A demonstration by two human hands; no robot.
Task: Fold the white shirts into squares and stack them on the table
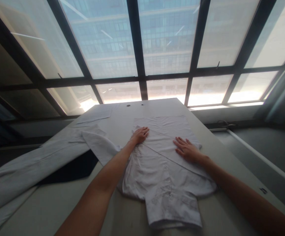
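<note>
A white garment [159,170], which looks like a short-sleeved shirt, lies spread on the white table in front of me. A wide tube like a sleeve points toward me at its near end, and a diagonal fold line crosses its middle. My left hand [140,135] rests on the garment's left edge, fingers stretched over the cloth. On the right part of the fabric my right hand [187,150] lies flat with its fingers spread. Creases run through the cloth around and below both hands.
More white fabric [46,160] is draped along the table's left side, over a dark navy piece [71,168]. Paper sheets [95,113] lie at the far left of the table [157,106]. Large windows stand behind it. A white rail [262,157] runs along the right.
</note>
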